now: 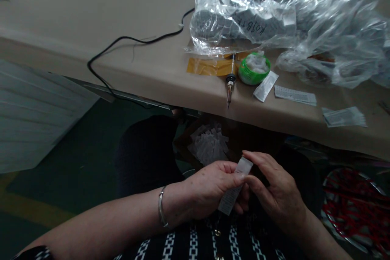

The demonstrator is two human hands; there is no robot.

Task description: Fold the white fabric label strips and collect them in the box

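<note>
White printed paper, a narrow label (230,201), sits above the lap, in front of the table (146,67). The left hand (210,185) has its thumb and fingers clamped on the label's middle; the right hand (278,195) has thumb and forefinger spread about its upper end, though whether they grip it I cannot tell. A light, flat pinch should keep such thin paper from creasing, with the edges lined up by fingertip. Best keep both hands clear of the soldering iron (230,81), whose tip points toward the lap.
</note>
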